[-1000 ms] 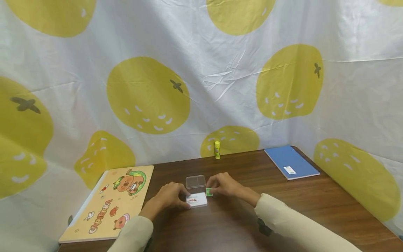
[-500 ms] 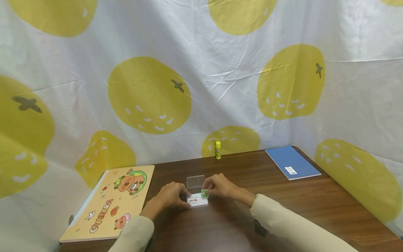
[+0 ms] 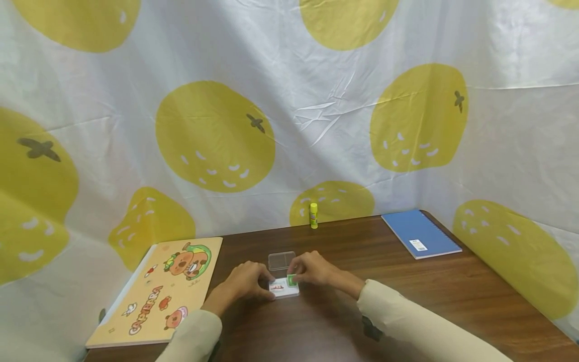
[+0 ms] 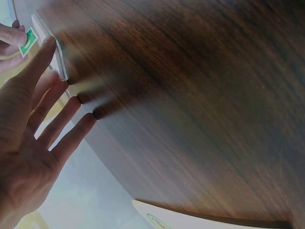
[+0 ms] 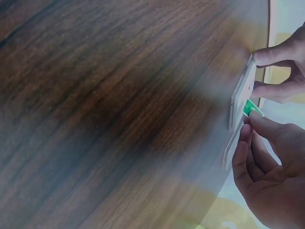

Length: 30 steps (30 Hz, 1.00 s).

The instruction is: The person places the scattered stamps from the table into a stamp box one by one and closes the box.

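A flat white case (image 3: 287,291) lies on the brown table, with a small red picture on the left of its face. My left hand (image 3: 244,281) holds its left end, thumb at the near edge and index finger at the far one. In the left wrist view the other fingers are spread past the case. Between thumb and fingertips my right hand (image 3: 314,267) pinches a small green card (image 3: 291,280) with a pale border. The card is tilted over the right part of the case in the right wrist view. A clear plastic lid (image 3: 278,260) lies just behind the case.
To the left is a large yellow capybara-print book (image 3: 154,301). A yellow glue stick (image 3: 313,216) stands at the table's back edge. A blue spiral notebook (image 3: 418,231) lies at the back right. A curtain (image 3: 316,125) with yellow fruit hangs behind.
My right hand has moved left with the green card, from beside the case to over its right part. The left hand has stayed in place on the case.
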Available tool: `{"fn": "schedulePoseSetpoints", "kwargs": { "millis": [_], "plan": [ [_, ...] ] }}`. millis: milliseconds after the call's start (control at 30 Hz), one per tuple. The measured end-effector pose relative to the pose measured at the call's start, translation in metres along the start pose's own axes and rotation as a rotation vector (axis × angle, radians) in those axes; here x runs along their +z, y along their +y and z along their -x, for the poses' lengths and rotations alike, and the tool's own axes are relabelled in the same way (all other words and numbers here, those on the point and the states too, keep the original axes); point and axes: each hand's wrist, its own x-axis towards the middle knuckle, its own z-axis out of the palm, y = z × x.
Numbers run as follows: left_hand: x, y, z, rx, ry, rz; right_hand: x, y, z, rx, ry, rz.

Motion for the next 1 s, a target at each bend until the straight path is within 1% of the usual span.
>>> {"fn": "schedulePoseSetpoints", "kwargs": {
  "millis": [600,1000],
  "plan": [
    [-0.0007,0.0003,0.0006,0.006,0.007,0.005,0.0022,0.0005,0.0019,0.032,-0.026,0.000],
    [-0.0023,0.0039,0.0026,0.018,0.010,0.023,0.0061,0.0014,0.0014,0.023,-0.025,0.022]
  ]
}}
